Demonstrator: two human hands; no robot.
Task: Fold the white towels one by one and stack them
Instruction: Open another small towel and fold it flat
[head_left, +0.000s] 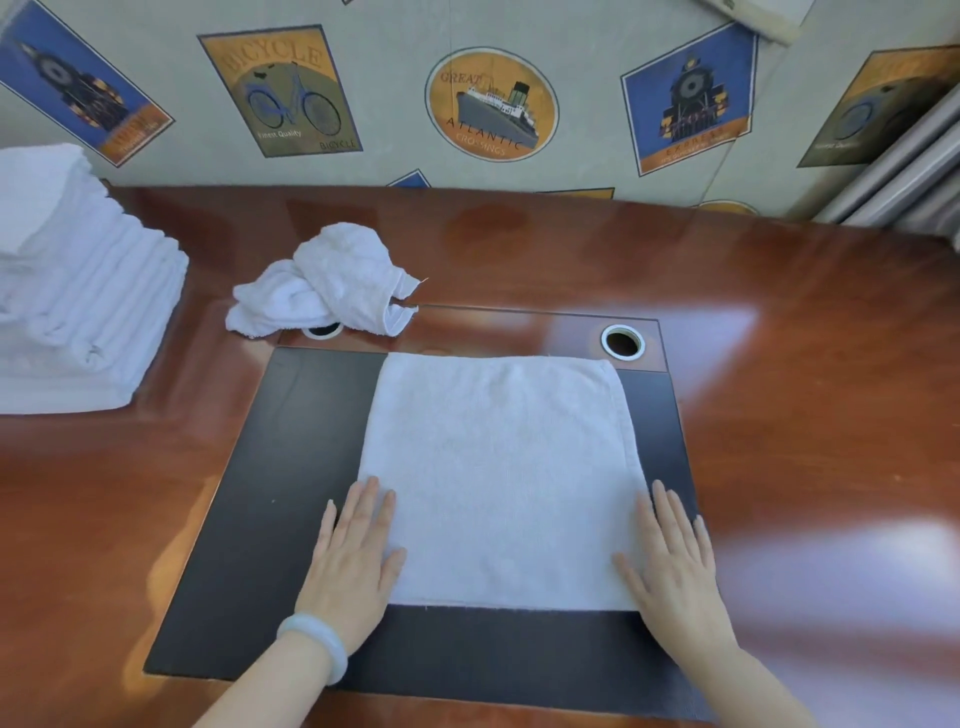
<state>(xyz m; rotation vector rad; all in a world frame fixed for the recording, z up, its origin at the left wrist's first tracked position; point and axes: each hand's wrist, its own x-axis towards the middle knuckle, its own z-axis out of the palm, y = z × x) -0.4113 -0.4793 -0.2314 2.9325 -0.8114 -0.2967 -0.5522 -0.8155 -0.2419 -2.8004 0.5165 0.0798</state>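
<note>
white towel lies spread flat under both hands: the left hand presses its near left corner and the right hand its near right edge, fingers straight and slightly fanned. a pale bracelet circles the left wrist. the towel rests on a black mat set in the desk. beyond it, a crumpled towel partly covers one cable hole; the other cable hole shows fully. a stack of folded towels stands far left.

Glossy brown desk fills the frame, black pad inset at centre, ringed cable hole at its upper right, poster-print wallpaper across the top, grey rails upper right.
</note>
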